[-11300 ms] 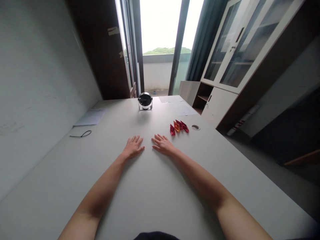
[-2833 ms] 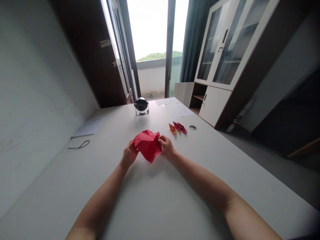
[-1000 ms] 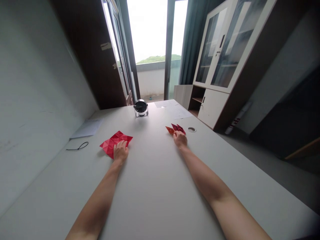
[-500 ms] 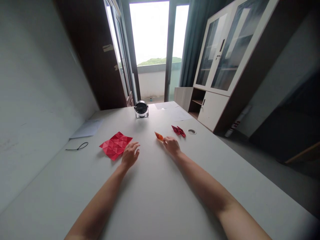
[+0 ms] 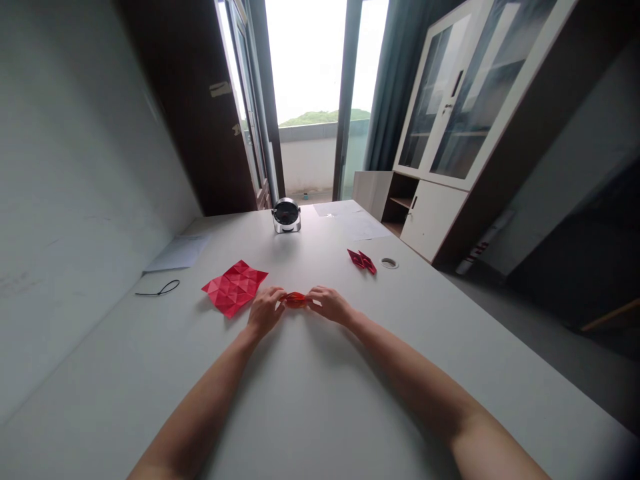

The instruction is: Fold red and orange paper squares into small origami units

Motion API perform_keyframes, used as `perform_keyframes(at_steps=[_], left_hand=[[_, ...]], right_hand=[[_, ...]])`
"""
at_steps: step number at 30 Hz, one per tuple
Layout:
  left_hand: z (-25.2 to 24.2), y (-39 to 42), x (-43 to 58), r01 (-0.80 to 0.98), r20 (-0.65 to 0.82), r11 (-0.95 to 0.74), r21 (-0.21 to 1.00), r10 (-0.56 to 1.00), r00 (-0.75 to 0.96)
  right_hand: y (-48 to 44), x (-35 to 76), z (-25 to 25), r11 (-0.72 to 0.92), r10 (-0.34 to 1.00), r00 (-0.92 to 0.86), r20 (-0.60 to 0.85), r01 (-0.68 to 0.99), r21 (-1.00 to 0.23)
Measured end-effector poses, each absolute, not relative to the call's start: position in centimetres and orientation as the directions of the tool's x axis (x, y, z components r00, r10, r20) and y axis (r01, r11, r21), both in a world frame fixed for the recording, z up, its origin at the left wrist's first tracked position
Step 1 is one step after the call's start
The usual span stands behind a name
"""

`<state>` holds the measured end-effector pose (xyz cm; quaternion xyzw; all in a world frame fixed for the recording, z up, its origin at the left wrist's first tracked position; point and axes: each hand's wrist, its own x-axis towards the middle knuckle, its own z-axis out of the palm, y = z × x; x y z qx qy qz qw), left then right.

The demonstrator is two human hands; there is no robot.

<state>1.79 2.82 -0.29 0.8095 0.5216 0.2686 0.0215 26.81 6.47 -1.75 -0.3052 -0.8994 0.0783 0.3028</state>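
Observation:
Between my two hands is a small folded paper boat (image 5: 296, 300), orange-red, just above or on the white table (image 5: 300, 400); which, I cannot tell. My left hand (image 5: 267, 310) pinches its left end and my right hand (image 5: 327, 303) pinches the right end. The fingertips partly cover both ends. Left of my left hand lies a red sheet of paper (image 5: 234, 288), creased all over and spread out, its right side near my knuckles. Two small dark-red folded paper boats (image 5: 361, 261) sit side by side further right.
At the table's far side stands a small round black fan (image 5: 287, 215) on a metal stand. A black cord (image 5: 163, 289) and white paper sheets (image 5: 177, 253) lie on the left. A round cable hole (image 5: 389, 263) is by the right edge.
My right hand has brought the orange folded paper left and nearer to me. My left hand has moved slightly right and closed on its other end. The view has shifted a little.

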Motion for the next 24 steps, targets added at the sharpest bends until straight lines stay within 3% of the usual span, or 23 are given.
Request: perform_keyframes(at_steps=[14,24], left_hand=[[0.39,2.45,1.87,0.862,0.396,-0.466,0.202,0.843,0.363],[-0.03,2.56,1.79,0.873,0.287,-0.390,0.293,0.907,0.308]], right_hand=[[5.87,26.37,-1.61,0.794,0.607,-0.618,0.500,0.449,-0.409],[6.13,26.31,-2.20,0.771,0.636,-0.587,0.502,0.510,-0.380]])
